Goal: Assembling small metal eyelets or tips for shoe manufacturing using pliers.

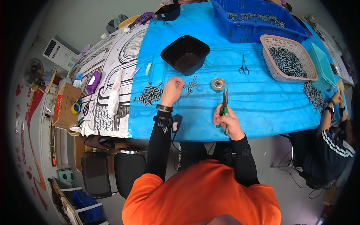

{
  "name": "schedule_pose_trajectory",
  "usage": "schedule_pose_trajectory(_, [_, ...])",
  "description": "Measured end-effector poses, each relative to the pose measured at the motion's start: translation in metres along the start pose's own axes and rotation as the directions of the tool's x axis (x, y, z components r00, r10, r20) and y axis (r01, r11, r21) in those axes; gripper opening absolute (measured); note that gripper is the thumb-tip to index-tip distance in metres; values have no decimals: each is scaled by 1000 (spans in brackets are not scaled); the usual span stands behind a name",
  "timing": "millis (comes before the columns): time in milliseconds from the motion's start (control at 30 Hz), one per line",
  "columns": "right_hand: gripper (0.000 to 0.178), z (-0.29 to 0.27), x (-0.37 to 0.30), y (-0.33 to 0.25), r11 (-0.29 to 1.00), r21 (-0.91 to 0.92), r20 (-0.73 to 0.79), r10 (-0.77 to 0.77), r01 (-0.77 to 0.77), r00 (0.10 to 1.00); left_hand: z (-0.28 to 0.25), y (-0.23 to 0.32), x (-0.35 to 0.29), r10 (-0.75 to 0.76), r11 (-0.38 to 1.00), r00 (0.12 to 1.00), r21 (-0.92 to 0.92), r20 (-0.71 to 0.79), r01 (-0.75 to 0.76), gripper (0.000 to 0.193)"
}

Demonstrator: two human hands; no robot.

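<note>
My right hand [230, 122] is wrapped round green-handled pliers [225, 100], whose narrow dark jaws point away from me. Just beyond their tips sits a small round tin [218, 84]. My left hand [173, 91] hovers low over the blue sheet, its fingers curled together; whatever they pinch, if anything, is hidden. To its right lies a loose handful of short grey rod-like pieces [190, 87]. On its other side is a bigger heap of similar grey pieces [150, 94]. A black plastic bin [185, 55] stands beyond my left hand.
At right are a pink basket of grey pieces [289, 77], a teal tray [323, 67] and another grey heap [314, 94]. Blue-handled scissors [244, 69] lie nearby. A large blue crate [258, 32] stands at the back. A co-worker's hand [337, 98] is at far right.
</note>
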State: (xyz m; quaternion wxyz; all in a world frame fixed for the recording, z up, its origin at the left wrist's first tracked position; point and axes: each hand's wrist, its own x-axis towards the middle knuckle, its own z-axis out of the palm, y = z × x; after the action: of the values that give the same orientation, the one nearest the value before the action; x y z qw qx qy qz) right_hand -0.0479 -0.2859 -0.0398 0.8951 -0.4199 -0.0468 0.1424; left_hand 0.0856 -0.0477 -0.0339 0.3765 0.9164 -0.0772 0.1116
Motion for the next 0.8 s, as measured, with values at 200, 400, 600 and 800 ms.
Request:
schedule_pose_trajectory(200, [14,1,1,-1,1000,-4,11,-7,7,1000,-3,63,-57,-159,676,980,-711,117,195,10])
schedule_pose_trajectory(400, [15,7,4,1,999,32,4,-13,13,1000,23,74,-86,-20,390,947,-869,322,304,12])
schedule_pose_trajectory(600, [11,5,4,1,999,17,-62,-35,36,997,26,87,-92,34,466,951,-846,308,258,24])
schedule_pose_trajectory(800, [9,4,2,2,997,58,-108,-36,42,993,29,85,-94,102,481,938,-842,332,246,27])
